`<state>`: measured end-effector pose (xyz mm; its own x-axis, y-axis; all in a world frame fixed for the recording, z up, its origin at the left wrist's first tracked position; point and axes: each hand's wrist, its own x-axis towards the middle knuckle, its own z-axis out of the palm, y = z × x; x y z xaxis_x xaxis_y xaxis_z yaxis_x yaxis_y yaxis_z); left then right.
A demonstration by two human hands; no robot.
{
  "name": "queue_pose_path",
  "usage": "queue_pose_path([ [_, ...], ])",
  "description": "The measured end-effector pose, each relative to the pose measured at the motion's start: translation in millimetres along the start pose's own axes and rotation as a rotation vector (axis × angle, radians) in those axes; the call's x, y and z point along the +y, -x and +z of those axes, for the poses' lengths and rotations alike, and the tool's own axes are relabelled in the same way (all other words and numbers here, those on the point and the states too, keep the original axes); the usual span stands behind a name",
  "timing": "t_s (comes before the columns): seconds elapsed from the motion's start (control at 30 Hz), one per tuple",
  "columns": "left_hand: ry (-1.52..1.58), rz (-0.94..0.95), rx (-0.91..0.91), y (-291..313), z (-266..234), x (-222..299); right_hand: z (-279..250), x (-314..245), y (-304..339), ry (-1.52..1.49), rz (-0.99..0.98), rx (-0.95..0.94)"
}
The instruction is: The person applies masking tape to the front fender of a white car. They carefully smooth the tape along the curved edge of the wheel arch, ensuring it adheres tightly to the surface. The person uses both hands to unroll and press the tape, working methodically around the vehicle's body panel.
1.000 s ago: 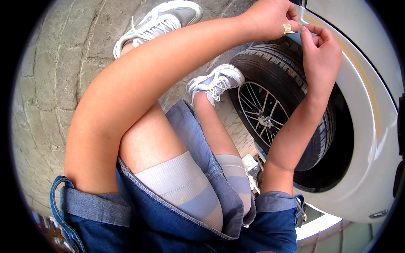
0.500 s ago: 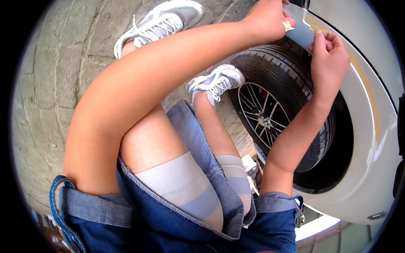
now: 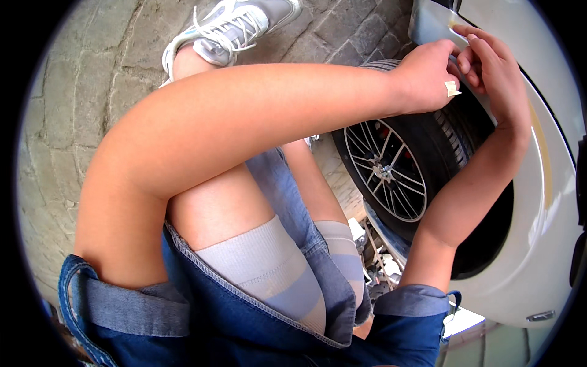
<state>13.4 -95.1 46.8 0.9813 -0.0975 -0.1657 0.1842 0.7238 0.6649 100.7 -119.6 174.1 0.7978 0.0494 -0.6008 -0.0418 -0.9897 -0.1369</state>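
Both hands meet at the top of the wheel arch of a white car (image 3: pixel 538 244), just above the tyre (image 3: pixel 428 140). The left hand (image 3: pixel 425 76), with a small plaster (image 3: pixel 452 88) on it, is curled with its fingertips against the arch edge. The right hand (image 3: pixel 495 73) lies just beside it, fingers bent onto the same edge. Whether either hand pinches anything, I cannot tell. The spoked wheel (image 3: pixel 385 171) sits below them.

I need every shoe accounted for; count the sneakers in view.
1. One sneaker lies at the top, on the paving, left of the tire. A second may be hidden behind the left arm, so I cannot rule it out.
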Motion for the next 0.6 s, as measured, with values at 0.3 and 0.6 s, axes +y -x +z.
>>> queue_pose_path([
  [0.3,-0.175,0.098,0.096,6,4,-14,-4,-1,-5,0.162,0.004,-0.024],
  [0.6,-0.226,0.075,0.080,8,-5,-16,-7,-9,-4,0.238,-0.021,-0.093],
])
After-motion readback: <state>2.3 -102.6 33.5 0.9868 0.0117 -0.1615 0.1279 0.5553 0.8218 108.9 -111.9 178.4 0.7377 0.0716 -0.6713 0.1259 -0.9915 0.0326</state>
